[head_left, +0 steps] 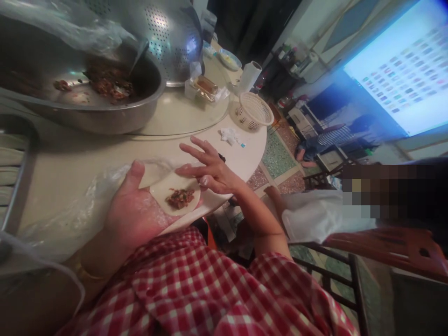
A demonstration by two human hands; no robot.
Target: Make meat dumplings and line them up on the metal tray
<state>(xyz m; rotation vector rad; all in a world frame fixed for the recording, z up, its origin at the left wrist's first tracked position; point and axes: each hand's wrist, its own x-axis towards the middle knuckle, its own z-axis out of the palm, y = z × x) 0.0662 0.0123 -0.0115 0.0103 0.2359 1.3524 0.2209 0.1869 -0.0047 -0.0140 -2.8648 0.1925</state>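
On the palm of my left hand (131, 212) rests a round dumpling wrapper (159, 189), the thumb raised beside it. A small mound of minced meat filling (180, 199) with green bits sits on the wrapper. My right hand (210, 169) is at the wrapper's far edge, fingers spread, with white flour on a fingertip; whether it touches the edge I cannot tell. At the upper left, a large steel bowl (115, 116) contains more meat filling (110, 81) and a metal utensil (139, 57). The left hand's fingers are mostly hidden under the wrapper.
At the left edge, a metal tray (21, 186) bears several folded dumplings (9, 175). Clear plastic (84, 205) lies on the table. Farther back stand a perforated steel colander (175, 32), a plastic basket (255, 112) and a paper roll (250, 77). A person in white (311, 214) is at right.
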